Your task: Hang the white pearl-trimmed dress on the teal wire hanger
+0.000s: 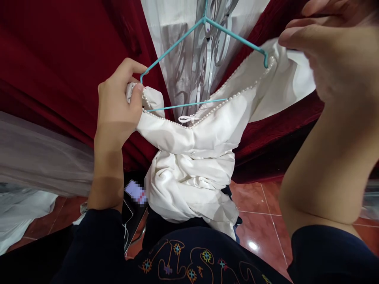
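A white satin dress (189, 138) with a pearl-beaded neckline hangs in front of me, its lower part bunched over my lap. Inside the neckline is a turquoise clothes hanger (177, 39), its bottom bar crossing the opening. My left hand (121, 102) is closed on the dress's left shoulder edge, fingers against the hanger's left end. At upper right my right hand (319, 47) has its fingers bent, the thumb and fingertips at the dress's right shoulder beside the hanger's right end. Part of that grip is hidden. A small white loop (188, 118) shows inside the neckline.
Dark red curtains (74, 59) flank a silver ornamental panel (204, 63). Sheer white cloth (38, 154) hangs at the left. A phone (136, 192) lies on a black surface near my left forearm, with a white cable (126, 232) beside it. The floor is red tile (260, 221).
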Motion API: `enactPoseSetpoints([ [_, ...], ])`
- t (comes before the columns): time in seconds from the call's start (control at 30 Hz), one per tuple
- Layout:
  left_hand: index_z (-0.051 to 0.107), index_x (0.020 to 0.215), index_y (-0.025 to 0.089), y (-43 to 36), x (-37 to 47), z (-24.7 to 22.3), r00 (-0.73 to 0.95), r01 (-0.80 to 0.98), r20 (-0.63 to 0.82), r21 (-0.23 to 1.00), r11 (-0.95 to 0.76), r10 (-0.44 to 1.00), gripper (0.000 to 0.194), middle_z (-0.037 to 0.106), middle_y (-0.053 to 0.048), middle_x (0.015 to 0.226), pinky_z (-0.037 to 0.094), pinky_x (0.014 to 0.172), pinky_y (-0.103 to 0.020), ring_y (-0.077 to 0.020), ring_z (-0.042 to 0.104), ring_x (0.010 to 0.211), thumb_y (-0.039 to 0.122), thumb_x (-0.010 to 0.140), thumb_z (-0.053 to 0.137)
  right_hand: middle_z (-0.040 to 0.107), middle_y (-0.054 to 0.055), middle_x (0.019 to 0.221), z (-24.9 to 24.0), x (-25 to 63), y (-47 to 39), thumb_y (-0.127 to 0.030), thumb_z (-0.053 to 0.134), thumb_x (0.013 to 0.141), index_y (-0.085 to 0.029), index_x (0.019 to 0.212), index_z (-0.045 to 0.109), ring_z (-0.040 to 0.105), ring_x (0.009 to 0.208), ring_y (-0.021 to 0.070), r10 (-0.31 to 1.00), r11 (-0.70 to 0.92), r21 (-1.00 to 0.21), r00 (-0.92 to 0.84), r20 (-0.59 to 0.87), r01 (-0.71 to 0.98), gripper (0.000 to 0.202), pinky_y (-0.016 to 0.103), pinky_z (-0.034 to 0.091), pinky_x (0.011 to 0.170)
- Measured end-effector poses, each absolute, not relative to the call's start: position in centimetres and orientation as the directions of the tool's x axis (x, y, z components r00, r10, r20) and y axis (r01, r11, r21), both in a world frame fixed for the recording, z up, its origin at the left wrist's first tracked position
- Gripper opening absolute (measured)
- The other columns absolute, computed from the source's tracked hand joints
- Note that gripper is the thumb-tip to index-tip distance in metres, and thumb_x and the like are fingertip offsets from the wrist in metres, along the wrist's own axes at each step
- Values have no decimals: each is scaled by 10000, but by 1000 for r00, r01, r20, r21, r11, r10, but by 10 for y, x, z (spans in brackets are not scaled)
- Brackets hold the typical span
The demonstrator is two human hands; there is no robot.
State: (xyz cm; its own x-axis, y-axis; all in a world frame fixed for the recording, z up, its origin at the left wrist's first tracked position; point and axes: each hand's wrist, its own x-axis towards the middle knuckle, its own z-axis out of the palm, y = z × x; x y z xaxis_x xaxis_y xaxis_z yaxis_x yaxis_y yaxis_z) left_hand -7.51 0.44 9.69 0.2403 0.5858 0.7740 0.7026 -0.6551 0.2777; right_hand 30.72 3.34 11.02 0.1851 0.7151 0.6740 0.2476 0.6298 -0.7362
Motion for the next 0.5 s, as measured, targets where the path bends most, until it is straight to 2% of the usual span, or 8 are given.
enactPoseSetpoints([
  [0.1, 788, 1243, 175, 9, -80, 92, 243, 688, 787, 272, -673, 567, 430, 743, 3, 878, 510, 737, -287, -177, 675, 760, -54, 889, 708, 696, 80, 963, 106, 270, 13, -84, 737, 705, -205, 890, 710, 677, 855, 171, 559, 788, -591, 201, 804, 173, 223, 324, 542, 798],
  [0.17, 786, 1301, 159, 10, -84, 86, 258, 660, 805, 256, -706, 534, 421, 753, -26, 980, 540, 819, -310, -200, 713, 895, -32, 931, 723, 706, 88, 972, 96, 251, -3, -171, 738, 783, -233, 856, 707, 673, 875, 196, 449, 828, -490, 201, 871, 274, 100, 358, 542, 815],
  [0.2, 774, 1336, 155, 11, -86, 82, 258, 647, 816, 251, -720, 517, 417, 752, -44, 1041, 555, 869, -328, -212, 722, 968, -7, 954, 736, 716, 87, 954, 90, 245, -10, -209, 727, 825, -239, 858, 703, 676, 874, 207, 436, 822, -455, 135, 890, 342, 50, 373, 546, 813],
  [0.27, 746, 1359, 138, 12, -89, 75, 216, 636, 841, 264, -725, 496, 424, 740, -78, 1148, 571, 960, -363, -231, 723, 1080, 26, 952, 788, 741, 81, 961, 77, 237, -20, -259, 667, 902, -239, 943, 705, 700, 900, 225, 489, 790, -384, -115, 865, 477, 59, 399, 565, 824],
  [0.33, 734, 1282, 110, 12, -89, 68, 132, 640, 863, 301, -707, 487, 476, 731, -90, 1165, 579, 973, -382, -248, 722, 1092, -12, 844, 874, 757, 90, 1058, 65, 237, -24, -262, 620, 933, -239, 1067, 699, 724, 999, 257, 548, 769, -286, -359, 756, 572, 158, 444, 577, 874],
  [0.37, 729, 1224, 101, 13, -88, 66, 90, 647, 871, 317, -693, 483, 514, 731, -88, 1147, 581, 954, -384, -254, 722, 1071, -49, 766, 906, 757, 96, 1111, 60, 237, -25, -265, 609, 941, -242, 1120, 692, 726, 1047, 275, 550, 768, -240, -418, 723, 594, 199, 467, 575, 892],
  [0.43, 731, 1107, 96, 14, -85, 63, 37, 668, 892, 313, -675, 450, 523, 737, -67, 1063, 571, 872, -358, -243, 715, 977, -119, 660, 894, 752, 92, 1168, 52, 239, -23, -264, 597, 958, -252, 1206, 676, 727, 1082, 281, 540, 762, -208, -425, 727, 613, 261, 483, 570, 901],
  [0.5, 754, 1016, 92, 15, -82, 63, 17, 688, 913, 286, -667, 408, 427, 745, -38, 955, 542, 784, -314, -207, 704, 868, -163, 675, 790, 764, 66, 1129, 48, 240, -19, -251, 593, 974, -265, 1230, 681, 733, 1025, 253, 528, 749, -214, -370, 764, 627, 271, 452, 564, 868],
])
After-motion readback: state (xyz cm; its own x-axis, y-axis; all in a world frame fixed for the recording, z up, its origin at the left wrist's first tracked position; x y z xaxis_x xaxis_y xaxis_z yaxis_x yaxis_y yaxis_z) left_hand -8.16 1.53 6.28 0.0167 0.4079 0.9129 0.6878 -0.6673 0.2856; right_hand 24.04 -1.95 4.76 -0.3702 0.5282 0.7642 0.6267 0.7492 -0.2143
